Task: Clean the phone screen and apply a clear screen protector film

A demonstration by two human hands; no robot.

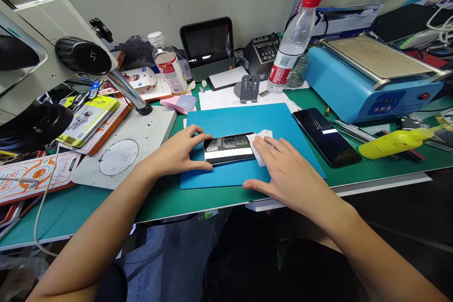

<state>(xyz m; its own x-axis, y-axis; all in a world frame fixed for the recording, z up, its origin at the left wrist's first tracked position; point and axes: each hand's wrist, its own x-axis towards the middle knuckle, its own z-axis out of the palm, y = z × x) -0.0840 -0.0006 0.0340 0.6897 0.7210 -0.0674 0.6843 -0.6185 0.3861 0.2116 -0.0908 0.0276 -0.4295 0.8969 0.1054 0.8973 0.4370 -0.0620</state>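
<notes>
My left hand (177,151) steadies the phone (230,143) by its left end, thumb and fingers around it, on the blue mat (212,179), so my right hand (292,172), open and flat over the tissue (266,134) at the right end, should press lightly and evenly.

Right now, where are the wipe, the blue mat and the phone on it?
Wipe (265,134): head view, far edge.
Blue mat (240,120): head view, bare far part.
Phone (229,148): head view, middle of upper face.
</notes>
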